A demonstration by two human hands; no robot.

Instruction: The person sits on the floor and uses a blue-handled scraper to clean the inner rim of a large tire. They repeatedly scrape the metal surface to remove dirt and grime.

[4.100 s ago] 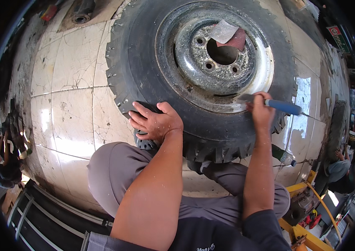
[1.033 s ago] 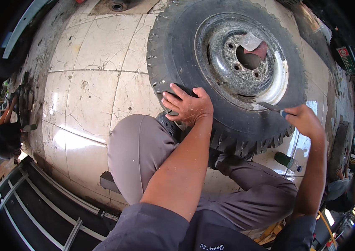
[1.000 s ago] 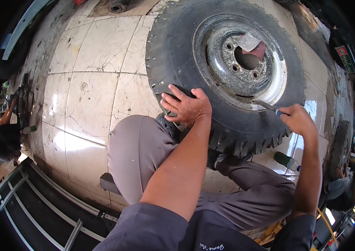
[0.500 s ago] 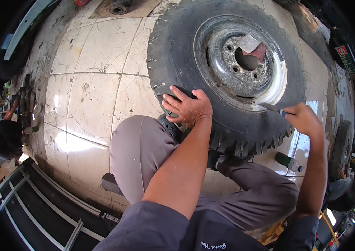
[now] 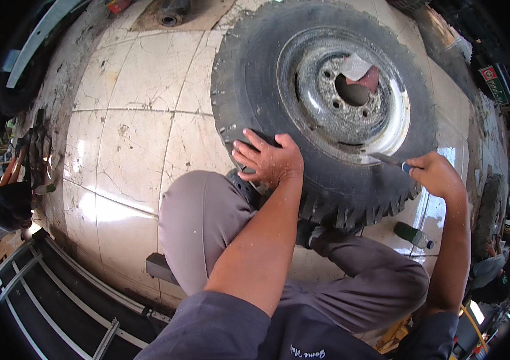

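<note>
We see the tyre (image 5: 252, 90) lying flat on the tiled floor (image 5: 129, 144) toward one o'clock, our left hand (image 5: 270, 159) resting on its eight o'clock edge, fingers spread and gripping nothing. Our right hand (image 5: 438, 173), fingers closed on the handle, holds a scraper (image 5: 389, 159), its blade at the steel rim (image 5: 318, 93) between five and six o'clock.

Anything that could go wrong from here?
The scraper in the right hand could skid off the rim and nick the tire beside it. The gray sheet and red sheet, partly over the hub hole, might slip in.
</note>
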